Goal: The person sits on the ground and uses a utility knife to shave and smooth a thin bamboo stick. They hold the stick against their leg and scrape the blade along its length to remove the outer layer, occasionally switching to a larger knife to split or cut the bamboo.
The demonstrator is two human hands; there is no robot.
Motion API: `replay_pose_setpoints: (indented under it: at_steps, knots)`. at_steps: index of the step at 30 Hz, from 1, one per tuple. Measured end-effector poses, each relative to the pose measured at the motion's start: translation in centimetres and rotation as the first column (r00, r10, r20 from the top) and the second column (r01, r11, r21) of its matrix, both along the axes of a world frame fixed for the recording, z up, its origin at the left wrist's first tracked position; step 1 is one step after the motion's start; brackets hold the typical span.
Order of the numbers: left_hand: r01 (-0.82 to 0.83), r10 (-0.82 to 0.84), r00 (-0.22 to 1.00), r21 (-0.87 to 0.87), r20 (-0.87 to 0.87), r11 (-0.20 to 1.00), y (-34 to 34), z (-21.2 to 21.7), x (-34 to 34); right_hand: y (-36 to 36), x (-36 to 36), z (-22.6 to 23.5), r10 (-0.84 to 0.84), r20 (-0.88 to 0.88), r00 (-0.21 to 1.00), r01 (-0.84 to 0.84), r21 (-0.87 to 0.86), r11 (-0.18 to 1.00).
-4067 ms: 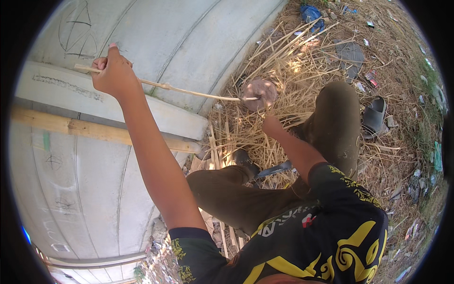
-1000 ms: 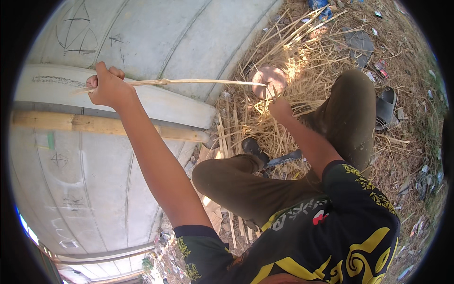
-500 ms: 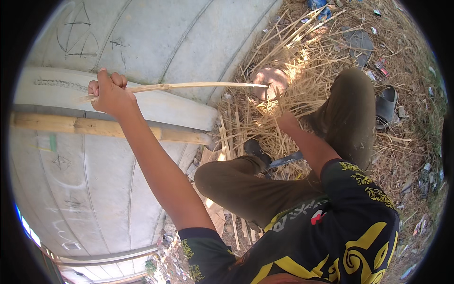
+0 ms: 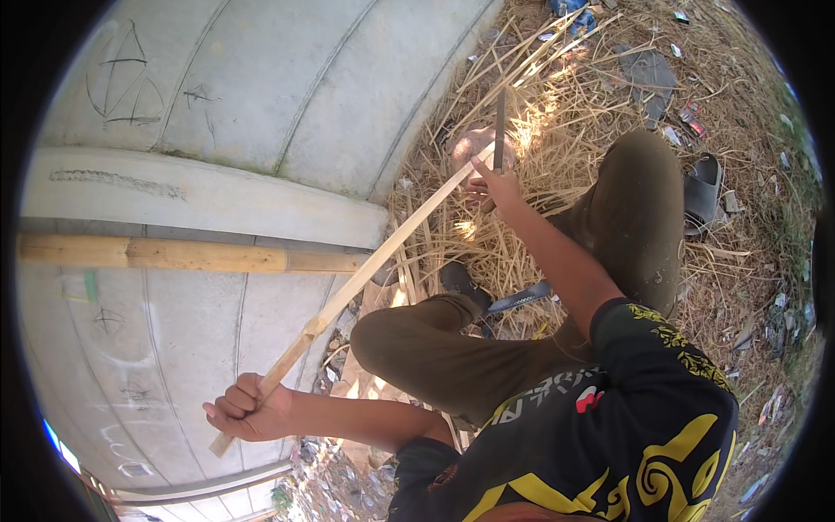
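Observation:
My left hand (image 4: pixel 252 409) is closed round the near end of a long, pale bamboo strip (image 4: pixel 365 271), low at the left. The strip slants up and away to the right. Its far end meets my right hand (image 4: pixel 496 184) beside a roundish pinkish block (image 4: pixel 470 144) on the ground. That right hand is closed on a knife, whose dark, narrow blade (image 4: pixel 499 130) points away from me. The fingers hide the knife's handle. Whether the edge touches the strip cannot be made out.
Straw-like shavings (image 4: pixel 544 143) and loose strips cover the ground around my bent legs. A bamboo pole (image 4: pixel 200 257) runs along the pale wall (image 4: pixel 287 78) at left. A black sandal (image 4: pixel 701 193) lies at right; a bluish flat tool (image 4: pixel 520 297) lies between my legs.
My left hand has swung down and toward me with the strip, which turned from nearly level to a steep slant. The right hand rose to the strip's far end, its blade now plainly visible.

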State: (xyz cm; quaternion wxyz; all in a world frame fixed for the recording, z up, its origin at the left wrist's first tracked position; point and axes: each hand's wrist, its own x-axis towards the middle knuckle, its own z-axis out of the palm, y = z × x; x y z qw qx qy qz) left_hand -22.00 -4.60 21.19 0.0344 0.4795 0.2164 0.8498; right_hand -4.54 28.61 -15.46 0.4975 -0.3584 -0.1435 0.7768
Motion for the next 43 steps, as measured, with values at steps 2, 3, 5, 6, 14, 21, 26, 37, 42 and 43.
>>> replay_pose_setpoints:
  at_steps: [2,3,5,6,14,21,26,37,42,43]
  knots:
    - [0.184,-0.183,0.983,0.1,-0.021,0.978,-4.5,-2.0,0.1,1.4,0.7,-0.4,-0.035,-0.095,0.995,0.039,0.04,0.998]
    - [0.137,-0.135,0.991,0.117,-0.021,0.984,-6.7,-3.0,0.3,1.5,0.7,0.4,-0.056,-0.139,0.989,0.066,0.065,0.996]
    - [0.124,-0.12,0.992,0.148,-0.036,0.981,-9.7,-5.1,0.8,0.8,0.5,3.1,-0.061,-0.382,0.922,0.143,0.189,0.971]
    - [0.108,-0.114,0.993,0.17,0.025,0.979,-10.5,-5.8,0.4,1.2,1.1,3.7,-0.013,-0.408,0.913,0.102,0.196,0.975]
    - [-0.171,0.512,0.687,-0.571,0.516,0.803,-8.1,-9.9,-15.4,2.5,4.2,14.2,-0.012,-0.454,0.891,0.128,0.225,0.966]
    - [-0.487,0.851,0.521,-0.842,-0.067,0.232,6.4,-10.2,-10.2,0.7,6.6,19.7,-0.008,-0.472,0.882,0.203,0.365,0.909]
    - [-0.77,0.145,0.56,-0.577,-0.816,-0.272,13.8,-3.4,5.4,-0.8,6.2,21.3,-0.01,-0.511,0.86,0.208,0.332,0.92]
    - [-0.306,-0.523,0.623,-0.796,-0.582,0.522,24.4,3.6,13.0,-7.7,3.9,25.1,0.307,-0.401,0.863,-0.016,0.587,0.81]
    - [-0.374,-0.405,0.584,-0.676,-0.704,0.635,23.1,3.5,11.6,-8.1,4.6,25.5,0.213,-0.18,0.96,-0.047,0.647,0.761]
    - [-0.378,-0.407,0.601,-0.693,-0.688,0.613,22.2,2.8,11.5,-8.0,5.0,25.8,0.074,-0.144,0.987,0.025,0.585,0.811]
